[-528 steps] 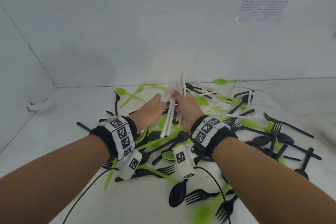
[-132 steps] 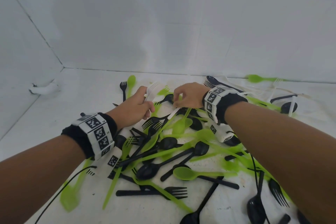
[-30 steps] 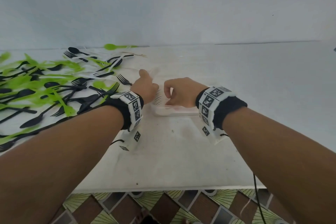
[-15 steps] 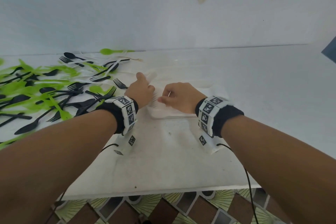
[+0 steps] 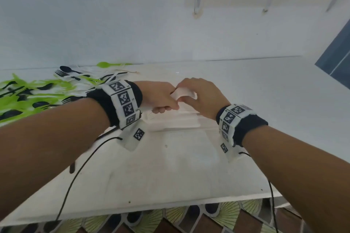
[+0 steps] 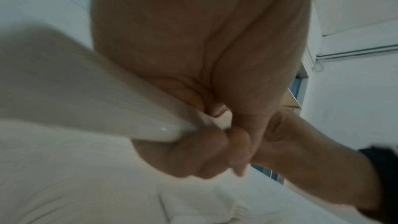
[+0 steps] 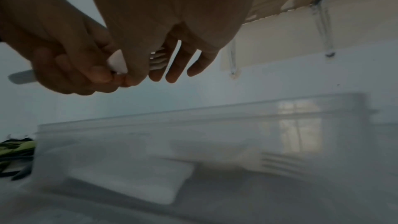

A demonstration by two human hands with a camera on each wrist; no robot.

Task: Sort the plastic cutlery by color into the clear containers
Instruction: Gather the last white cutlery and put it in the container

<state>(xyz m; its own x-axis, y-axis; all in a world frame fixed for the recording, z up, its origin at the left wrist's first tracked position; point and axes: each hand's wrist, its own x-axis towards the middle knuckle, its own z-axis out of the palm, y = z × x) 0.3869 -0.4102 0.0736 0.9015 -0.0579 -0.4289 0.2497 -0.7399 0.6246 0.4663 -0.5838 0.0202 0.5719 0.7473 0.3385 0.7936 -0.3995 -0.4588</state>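
Both the left hand (image 5: 161, 98) and right hand (image 5: 200, 96) grip, apparently, white forks (image 5: 182, 93) above the clear container (image 5: 180, 119).

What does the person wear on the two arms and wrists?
Both forearms are bare, with no sleeves. Each wrist carries a black band: the left band and the right band. A white strap printed with square black-and-white code markings wraps over each band. A small white box with one more marking hangs under each wrist, and a thin black cable runs from it.
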